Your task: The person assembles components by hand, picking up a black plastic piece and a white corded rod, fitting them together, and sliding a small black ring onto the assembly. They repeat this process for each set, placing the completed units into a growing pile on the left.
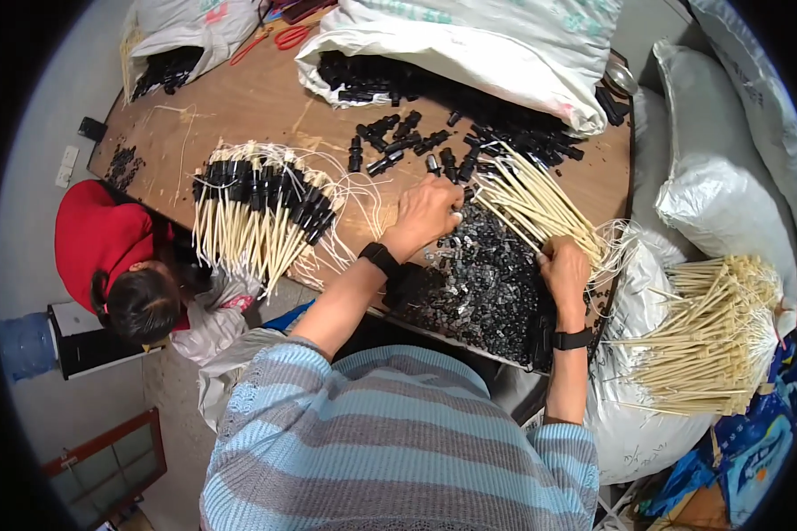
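My left hand (428, 212) is over the table with its fingers curled down beside a black tubular fitting (433, 165). Whether that fitting is in its grip is hidden. My right hand (565, 265) is closed on a thin pale rod (514, 223) at the lower end of a loose bundle of cream rods (545, 199). Between my hands, a heap of small shiny black pieces (491, 279) fills the near part of the table. Loose black fittings (403, 137) are scattered beyond my left hand.
Left on the table lies a pile of cream rods with black fittings (261, 199) and white strings. A white sack (469, 53) spills black fittings at the back; red scissors (290, 37) lie near it. More rods (708, 341) rest on sacks at right. A person in red (106, 234) bends at left.
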`<state>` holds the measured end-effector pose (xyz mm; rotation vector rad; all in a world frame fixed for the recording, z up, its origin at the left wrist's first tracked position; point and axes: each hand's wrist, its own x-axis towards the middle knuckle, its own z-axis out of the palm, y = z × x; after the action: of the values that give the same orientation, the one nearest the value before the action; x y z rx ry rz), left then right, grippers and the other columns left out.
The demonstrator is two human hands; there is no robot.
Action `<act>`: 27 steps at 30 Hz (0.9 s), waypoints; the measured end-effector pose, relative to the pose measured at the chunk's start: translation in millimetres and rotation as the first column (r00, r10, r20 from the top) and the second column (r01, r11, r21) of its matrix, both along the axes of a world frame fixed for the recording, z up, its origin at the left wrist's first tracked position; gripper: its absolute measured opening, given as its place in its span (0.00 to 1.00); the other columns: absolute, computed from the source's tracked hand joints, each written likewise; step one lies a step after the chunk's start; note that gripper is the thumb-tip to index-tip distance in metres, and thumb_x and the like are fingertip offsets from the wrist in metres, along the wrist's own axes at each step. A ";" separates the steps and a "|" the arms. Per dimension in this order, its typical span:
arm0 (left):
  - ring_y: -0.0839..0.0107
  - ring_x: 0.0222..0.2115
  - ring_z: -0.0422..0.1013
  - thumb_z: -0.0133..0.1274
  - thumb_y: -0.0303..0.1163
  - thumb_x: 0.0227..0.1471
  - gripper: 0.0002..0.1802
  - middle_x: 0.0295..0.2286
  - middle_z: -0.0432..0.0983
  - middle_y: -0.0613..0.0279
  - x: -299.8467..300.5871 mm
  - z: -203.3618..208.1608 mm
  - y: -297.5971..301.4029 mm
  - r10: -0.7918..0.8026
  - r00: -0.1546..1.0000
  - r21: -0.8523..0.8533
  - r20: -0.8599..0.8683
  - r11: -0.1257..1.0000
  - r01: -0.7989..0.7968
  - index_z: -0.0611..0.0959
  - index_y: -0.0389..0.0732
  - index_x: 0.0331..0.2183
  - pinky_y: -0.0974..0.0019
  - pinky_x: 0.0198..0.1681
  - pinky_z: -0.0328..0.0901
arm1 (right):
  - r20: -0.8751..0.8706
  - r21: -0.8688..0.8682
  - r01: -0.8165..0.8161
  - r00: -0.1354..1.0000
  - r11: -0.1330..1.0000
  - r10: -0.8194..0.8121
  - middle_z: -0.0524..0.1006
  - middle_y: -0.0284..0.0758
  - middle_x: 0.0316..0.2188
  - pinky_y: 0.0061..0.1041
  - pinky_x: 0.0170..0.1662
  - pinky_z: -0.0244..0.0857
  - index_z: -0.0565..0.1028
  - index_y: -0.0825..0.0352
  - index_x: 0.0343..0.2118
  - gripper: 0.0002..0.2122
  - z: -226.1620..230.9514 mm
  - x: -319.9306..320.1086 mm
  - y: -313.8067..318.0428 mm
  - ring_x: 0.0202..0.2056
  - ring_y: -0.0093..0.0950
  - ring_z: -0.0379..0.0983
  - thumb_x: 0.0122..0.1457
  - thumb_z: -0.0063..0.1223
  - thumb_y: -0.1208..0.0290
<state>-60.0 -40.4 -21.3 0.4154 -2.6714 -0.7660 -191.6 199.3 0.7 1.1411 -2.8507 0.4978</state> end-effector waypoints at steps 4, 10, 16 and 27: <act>0.58 0.25 0.70 0.53 0.21 0.37 0.12 0.24 0.75 0.58 5.6 -4.4 -5.0 0.054 0.995 0.083 -0.089 0.995 -0.046 0.78 0.40 0.30 0.61 0.37 0.67 | -0.092 -0.018 -0.050 0.995 0.999 0.048 0.73 0.40 0.23 0.37 0.36 0.60 0.74 0.66 0.22 0.05 2.2 5.1 -2.6 0.28 0.41 0.71 0.41 0.59 0.77; 0.77 0.27 0.70 0.47 0.18 0.40 0.20 0.30 0.77 0.62 32.5 10.3 -8.9 0.081 0.997 0.653 -0.006 0.755 -0.058 0.74 0.35 0.41 0.75 0.32 0.64 | -0.090 -0.086 -0.109 0.991 0.990 0.101 0.73 0.40 0.23 0.36 0.32 0.61 0.72 0.66 0.22 0.03 14.0 12.9 -10.5 0.25 0.41 0.71 0.48 0.55 0.76; 0.80 0.32 0.71 0.45 0.15 0.43 0.18 0.33 0.78 0.62 51.2 -14.6 -12.2 0.158 0.981 0.805 -0.117 0.594 0.000 0.76 0.30 0.40 0.76 0.37 0.66 | 0.127 -0.450 -0.189 0.954 0.873 0.272 0.74 0.37 0.18 0.23 0.23 0.61 0.78 0.67 0.38 0.08 30.1 51.3 -13.3 0.17 0.25 0.68 0.55 0.55 0.74; 0.68 0.24 0.75 0.51 0.23 0.40 0.20 0.23 0.80 0.60 61.3 -0.7 -19.4 0.132 0.969 0.520 -0.210 0.854 -0.003 0.83 0.40 0.40 0.67 0.33 0.67 | 0.378 -0.496 -0.059 0.883 0.866 0.277 0.71 0.30 0.17 0.17 0.21 0.56 0.79 0.70 0.35 0.06 42.7 72.4 -0.6 0.18 0.16 0.63 0.55 0.56 0.76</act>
<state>1.3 -59.8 -22.0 0.5045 -2.1860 -1.4215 -119.2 198.8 43.5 1.3148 -2.6938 1.5501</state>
